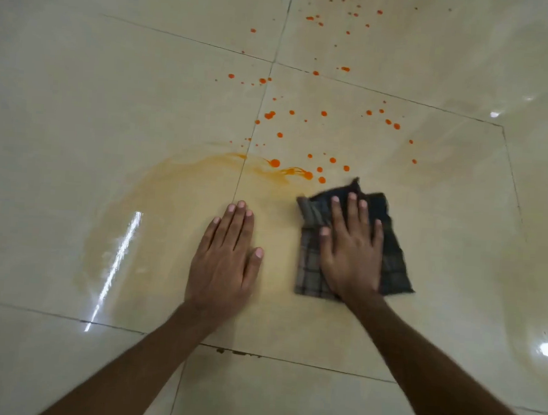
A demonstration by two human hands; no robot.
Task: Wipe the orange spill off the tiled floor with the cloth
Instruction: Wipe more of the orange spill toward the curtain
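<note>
Left hand (227, 256) flat on tiles (79, 96), right hand (350, 254) pressing cloth (395, 267) beside spill (274, 163).

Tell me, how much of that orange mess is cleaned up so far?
Barely started: a thin orange smear suggests wiping near the left hand, which rests flat on the tiled floor. The right hand presses the checked cloth flat. Left: the smear and many orange drops beyond the cloth.

Left hand (225, 262) is lying flat on the tiled floor (79, 96) left of the cloth (393, 264), blocking the way to the orange smear (188, 165). Tile ahead toward the orange drops (274, 163) is lying open.
</note>
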